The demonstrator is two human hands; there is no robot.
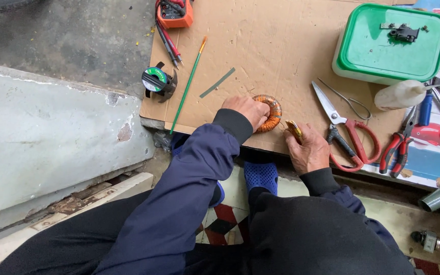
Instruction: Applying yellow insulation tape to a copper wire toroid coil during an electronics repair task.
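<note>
My left hand [248, 110] rests on a ring-shaped coil wound with copper wire [271, 113], holding it down on a sheet of cardboard [271, 46]. Just to its right, my right hand [307, 149] grips a small yellow-handled tool [294, 129] whose tip points toward the coil. Both arms wear dark blue sleeves. The part of the coil under my left fingers is hidden.
Red-handled scissors [345, 132] lie right of my right hand, with red pliers [397, 147] and more tools beyond. A green-lidded white box [390, 43] sits at the back right. A green brush [188, 84], a tape roll [158, 81] and an orange meter [174, 12] lie left.
</note>
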